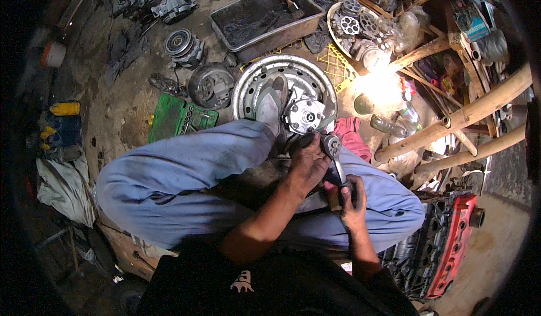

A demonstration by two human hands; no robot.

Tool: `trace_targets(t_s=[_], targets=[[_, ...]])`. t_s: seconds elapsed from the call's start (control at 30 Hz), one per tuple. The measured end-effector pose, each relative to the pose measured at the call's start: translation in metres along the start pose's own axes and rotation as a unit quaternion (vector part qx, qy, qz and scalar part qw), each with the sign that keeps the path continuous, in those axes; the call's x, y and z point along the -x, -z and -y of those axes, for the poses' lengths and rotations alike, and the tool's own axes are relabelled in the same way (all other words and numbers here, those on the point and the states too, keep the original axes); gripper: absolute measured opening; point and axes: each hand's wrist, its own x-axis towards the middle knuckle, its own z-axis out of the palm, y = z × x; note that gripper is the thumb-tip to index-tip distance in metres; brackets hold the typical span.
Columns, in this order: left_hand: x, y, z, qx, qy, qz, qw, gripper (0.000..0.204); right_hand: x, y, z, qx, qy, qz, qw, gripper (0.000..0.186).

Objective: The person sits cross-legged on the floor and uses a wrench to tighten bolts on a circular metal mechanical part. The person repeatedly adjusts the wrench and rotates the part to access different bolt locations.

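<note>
My right hand (354, 202) is closed around the dark grip of a ratchet wrench (338, 167), its round head pointing away from me. Close beside that head is my blackened left hand (310, 164), fingers curled in; whatever lies between its fingertips is hidden. Just beyond both hands, a round silver machine part (304, 115) with bolt holes and a central hub rests on a steel wheel rim (242, 90). My sandalled foot (269, 106) stands on the rim, against the part's left side.
A green socket case (167, 118) lies open to the left, near a round metal housing (211, 85) and a pulley unit (185, 48). Farther off stands a grimy tub (265, 40) with a brush. A glaring lamp (378, 88), bottles and wooden poles (456, 121) crowd the right.
</note>
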Motion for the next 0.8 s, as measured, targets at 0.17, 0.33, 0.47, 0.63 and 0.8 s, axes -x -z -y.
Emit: trace_targets(t_s=[0.17, 0.33, 0.47, 0.63, 0.8], targets=[[0.012, -0.017, 0.001, 0.140, 0.046, 0.038, 0.988, 0.032, -0.017, 0.033, -0.011, 0.114, 0.017, 0.036, 0.993, 0.036], [0.002, -0.003, -0.001, 0.086, 0.026, 0.024, 0.996, 0.033, -0.018, 0.037, -0.036, 0.141, 0.027, 0.027, 0.989, 0.030], [-0.001, 0.004, -0.001, 0.094, 0.029, 0.075, 0.992, 0.035, -0.017, 0.019, -0.016, 0.064, 0.015, 0.042, 0.997, 0.029], [0.001, -0.004, -0.002, -0.016, 0.007, 0.001, 1.000, 0.035, -0.006, -0.001, -0.003, -0.028, -0.050, 0.050, 0.997, 0.034], [-0.013, 0.014, -0.004, -0.081, 0.013, -0.008, 0.997, 0.036, 0.020, -0.041, -0.012, -0.266, -0.191, 0.054, 0.943, 0.031]])
